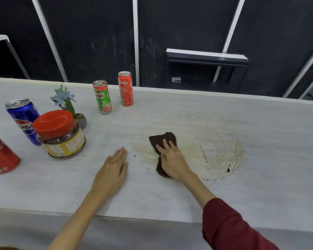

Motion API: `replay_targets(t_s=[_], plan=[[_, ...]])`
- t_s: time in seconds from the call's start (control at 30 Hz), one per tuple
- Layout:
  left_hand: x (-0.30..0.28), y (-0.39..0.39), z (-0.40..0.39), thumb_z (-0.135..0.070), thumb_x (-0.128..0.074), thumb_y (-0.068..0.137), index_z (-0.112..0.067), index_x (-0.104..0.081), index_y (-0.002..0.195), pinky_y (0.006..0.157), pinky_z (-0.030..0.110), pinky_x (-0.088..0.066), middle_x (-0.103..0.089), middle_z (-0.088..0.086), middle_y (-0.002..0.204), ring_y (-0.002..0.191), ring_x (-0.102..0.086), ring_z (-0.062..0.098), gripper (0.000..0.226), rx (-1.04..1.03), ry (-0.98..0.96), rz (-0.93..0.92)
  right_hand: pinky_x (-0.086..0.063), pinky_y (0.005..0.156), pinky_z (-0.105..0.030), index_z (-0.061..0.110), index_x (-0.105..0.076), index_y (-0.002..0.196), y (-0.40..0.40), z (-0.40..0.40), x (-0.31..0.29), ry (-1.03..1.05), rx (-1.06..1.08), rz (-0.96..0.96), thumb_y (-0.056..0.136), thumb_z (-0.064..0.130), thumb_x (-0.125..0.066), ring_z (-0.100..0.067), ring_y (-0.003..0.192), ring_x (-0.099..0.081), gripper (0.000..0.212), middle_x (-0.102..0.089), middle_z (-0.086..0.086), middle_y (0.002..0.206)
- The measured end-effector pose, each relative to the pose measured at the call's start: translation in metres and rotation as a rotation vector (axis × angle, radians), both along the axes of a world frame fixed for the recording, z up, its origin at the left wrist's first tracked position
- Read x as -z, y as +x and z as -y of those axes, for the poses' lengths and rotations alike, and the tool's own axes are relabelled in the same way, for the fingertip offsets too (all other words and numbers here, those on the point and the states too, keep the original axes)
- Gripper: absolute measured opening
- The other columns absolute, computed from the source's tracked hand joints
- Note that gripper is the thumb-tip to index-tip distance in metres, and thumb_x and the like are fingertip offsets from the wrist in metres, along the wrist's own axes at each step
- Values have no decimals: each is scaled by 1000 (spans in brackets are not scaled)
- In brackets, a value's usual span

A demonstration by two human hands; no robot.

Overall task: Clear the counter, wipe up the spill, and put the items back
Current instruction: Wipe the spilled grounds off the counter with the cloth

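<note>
My right hand [172, 159] presses a dark brown cloth [162, 139] flat on the pale counter [170, 201], fingers curled over it. A smeared yellowish spill [222, 150] with dark specks spreads to the right of the cloth. My left hand [112, 172] rests flat on the counter, palm down, holding nothing. At the left stand a blue Pepsi can [23, 118], a jar with a red lid [60, 134], a red Coca-Cola can [0, 154], a small potted plant with blue flowers [67, 103], a green Milo can [102, 96] and a slim red can [125, 88].
The counter's far edge [206, 92] runs along a dark panelled wall with white strips. Beyond it stands a dark shelf unit [206, 58] with a clear cup [176, 79]. The near edge [152, 220] lies just below my forearms.
</note>
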State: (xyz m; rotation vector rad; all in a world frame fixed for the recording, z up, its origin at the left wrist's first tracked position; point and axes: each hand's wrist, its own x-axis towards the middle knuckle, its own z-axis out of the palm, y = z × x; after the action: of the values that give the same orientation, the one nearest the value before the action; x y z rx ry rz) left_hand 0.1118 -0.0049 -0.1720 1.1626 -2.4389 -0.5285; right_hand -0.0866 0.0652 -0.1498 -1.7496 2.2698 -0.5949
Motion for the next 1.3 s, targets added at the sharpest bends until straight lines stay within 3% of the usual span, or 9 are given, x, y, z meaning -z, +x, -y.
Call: replay_targets(t_s=[0.13,0.3,0.43,0.73,0.97,1.13,1.2,1.3], plan=[[3,1,1,-28,-28,98,-13,-19,146,114,21,-1,-13,-5,155,136,-5,-3,50,4,-16,21,-2,117,-34,15,-32,142,29,-40,9,-64,-95,-32,94,9,-32,-28,145,-8,48,-16,-11,155],[5,2,2,-28,-28,98,-12,-20,145,114,21,-3,-15,-4,155,134,-4,-5,50,23,-27,31,-4,116,-30,18,-33,141,-33,-96,13,-96,99,-62,95,11,-31,-25,145,-11,47,-20,-9,154],[2,-2,-1,-26,-27,99,-16,-21,145,113,19,-2,-15,-6,155,134,-4,-6,48,75,1,11,-13,118,-41,11,-34,141,-54,-61,-2,-42,251,-22,94,3,-34,-32,143,-14,48,-20,-17,153],[-9,35,4,-22,-36,97,-15,-31,142,112,18,-6,-26,-4,152,131,-15,-5,46,-36,63,-78,-8,118,-39,9,-27,143,41,31,-13,33,28,171,90,-3,-32,-29,144,-10,55,-18,-12,155],[-8,38,1,-17,-37,97,-13,-36,140,112,19,-10,-32,-2,149,140,-25,9,44,-70,50,-103,-7,117,-35,7,-31,141,73,38,-18,-1,69,338,88,-5,-34,-29,144,-11,55,-21,-14,154],[-4,39,-1,-17,-36,97,-13,-31,142,113,20,-8,-27,-2,152,141,-20,8,46,-59,15,-67,-10,116,-46,11,-32,142,99,21,10,-44,-46,-9,94,17,-30,-37,142,-15,48,-22,-17,153],[-4,38,-2,-19,-35,97,-13,-29,143,114,21,-7,-25,-2,152,141,-18,7,46,-58,1,-44,-18,114,-49,14,-42,137,94,13,15,-71,-61,-58,91,26,-23,-40,139,-23,51,-32,-18,149],[-4,39,-2,-20,-34,98,-12,-28,143,114,22,-7,-24,-2,153,141,-17,7,47,-47,-12,-31,-35,104,-51,18,-58,122,74,-9,15,-99,-87,-105,87,28,-29,-40,127,-45,47,-52,-15,135]])
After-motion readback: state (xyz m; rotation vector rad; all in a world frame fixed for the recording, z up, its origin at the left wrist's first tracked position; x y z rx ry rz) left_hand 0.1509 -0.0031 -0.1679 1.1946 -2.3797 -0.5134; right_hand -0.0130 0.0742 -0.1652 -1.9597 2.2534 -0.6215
